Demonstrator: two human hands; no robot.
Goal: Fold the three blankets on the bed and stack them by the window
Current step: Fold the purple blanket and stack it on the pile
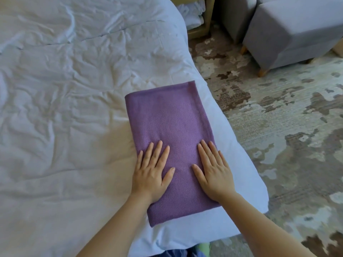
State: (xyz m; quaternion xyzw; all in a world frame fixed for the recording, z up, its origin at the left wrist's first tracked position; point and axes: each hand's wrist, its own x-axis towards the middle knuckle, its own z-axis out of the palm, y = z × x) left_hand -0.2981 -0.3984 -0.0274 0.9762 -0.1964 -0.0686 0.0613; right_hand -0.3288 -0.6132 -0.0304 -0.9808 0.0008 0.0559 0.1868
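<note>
Fingers: all lying straight and slightly spread, flat on the purple cloth, gripping nothing.
Left hand (151,172): pressing palm-down on the near left part of the folded purple blanket (167,119).
Right hand (215,172): pressing palm-down on its near right part.
Blanket: lying as 1 neat rectangle near the right edge of the bed (65,108).
Bedding: showing white, wrinkled.
Floor: patterned carpet (287,127) running beside the bed, with a grey ottoman (289,34) standing beyond.
</note>
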